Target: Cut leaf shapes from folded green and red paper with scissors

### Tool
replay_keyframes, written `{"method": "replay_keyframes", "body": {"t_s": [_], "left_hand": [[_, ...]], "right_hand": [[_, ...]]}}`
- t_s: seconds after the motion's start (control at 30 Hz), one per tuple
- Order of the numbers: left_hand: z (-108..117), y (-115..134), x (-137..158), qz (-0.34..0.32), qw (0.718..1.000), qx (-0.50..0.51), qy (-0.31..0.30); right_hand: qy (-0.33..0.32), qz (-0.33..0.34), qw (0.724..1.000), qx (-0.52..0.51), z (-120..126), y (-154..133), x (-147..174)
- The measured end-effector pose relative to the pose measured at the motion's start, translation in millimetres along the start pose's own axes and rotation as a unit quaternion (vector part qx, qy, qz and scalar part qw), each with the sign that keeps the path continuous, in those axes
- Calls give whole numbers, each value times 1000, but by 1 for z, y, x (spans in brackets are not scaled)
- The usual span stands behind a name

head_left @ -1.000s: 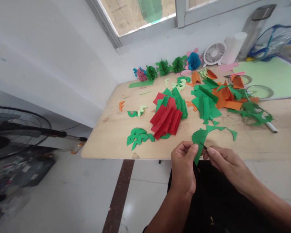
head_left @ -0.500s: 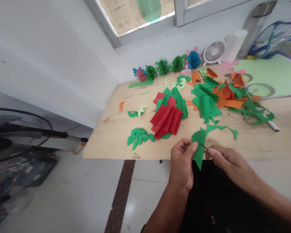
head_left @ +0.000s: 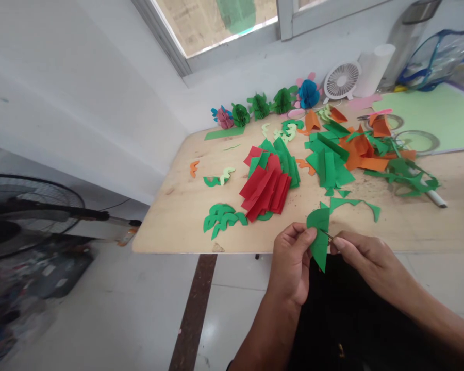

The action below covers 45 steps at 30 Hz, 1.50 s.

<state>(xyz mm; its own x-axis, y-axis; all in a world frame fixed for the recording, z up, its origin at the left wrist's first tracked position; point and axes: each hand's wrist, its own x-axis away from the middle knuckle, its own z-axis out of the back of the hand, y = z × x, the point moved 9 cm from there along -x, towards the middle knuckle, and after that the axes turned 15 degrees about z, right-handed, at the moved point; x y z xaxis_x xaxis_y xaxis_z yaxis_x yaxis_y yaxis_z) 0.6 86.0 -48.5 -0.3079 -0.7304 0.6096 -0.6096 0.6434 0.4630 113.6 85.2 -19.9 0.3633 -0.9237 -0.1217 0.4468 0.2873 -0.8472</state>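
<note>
My left hand (head_left: 292, 263) pinches a piece of green paper (head_left: 319, 250) between thumb and fingers at the table's front edge. My right hand (head_left: 365, 255) is closed on a pair of scissors (head_left: 327, 235); only their thin dark blades show, and the handles are hidden in my fingers. The blades enter the paper from its right side, at a slit between an upper and a lower part. Beyond the paper lies a curved green offcut (head_left: 351, 202). To the left is a stack of folded red papers (head_left: 265, 190), with cut green wavy shapes (head_left: 222, 219) beside it.
Folded green papers (head_left: 328, 159) and orange papers (head_left: 361, 149) lie on the wooden table (head_left: 170, 216). A marker (head_left: 435, 197) is at the right, near green scraps. Paper honeycomb figures (head_left: 261, 106), a small white fan (head_left: 342, 82) and a clear bottle (head_left: 408, 46) line the wall.
The slit in the green paper has opened wider at the blades. The paper's lower tip has swung slightly right. Both hands have shifted a little right.
</note>
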Motion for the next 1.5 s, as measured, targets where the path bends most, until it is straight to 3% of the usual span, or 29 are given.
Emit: {"method": "replay_keyframes", "body": {"t_s": [0.23,0.4,0.57,0.9,1.5], "left_hand": [[5,2,-4,9,1000,-27,9],[2,-4,-7,61,998,-14,-16],[-9,-5,-5,68,995,-28,-60],[1,-5,1,-30,998,2,63],[1,-11,8,-79,993,30,88]], "right_hand": [[-4,-2,1000,8,2,-1,1],[-17,-9,1000,-24,2,1,0],[-18,-16,998,-53,2,1,1],[6,-2,1000,-20,1,1,2],[27,-18,998,-57,0,-3,0]]}}
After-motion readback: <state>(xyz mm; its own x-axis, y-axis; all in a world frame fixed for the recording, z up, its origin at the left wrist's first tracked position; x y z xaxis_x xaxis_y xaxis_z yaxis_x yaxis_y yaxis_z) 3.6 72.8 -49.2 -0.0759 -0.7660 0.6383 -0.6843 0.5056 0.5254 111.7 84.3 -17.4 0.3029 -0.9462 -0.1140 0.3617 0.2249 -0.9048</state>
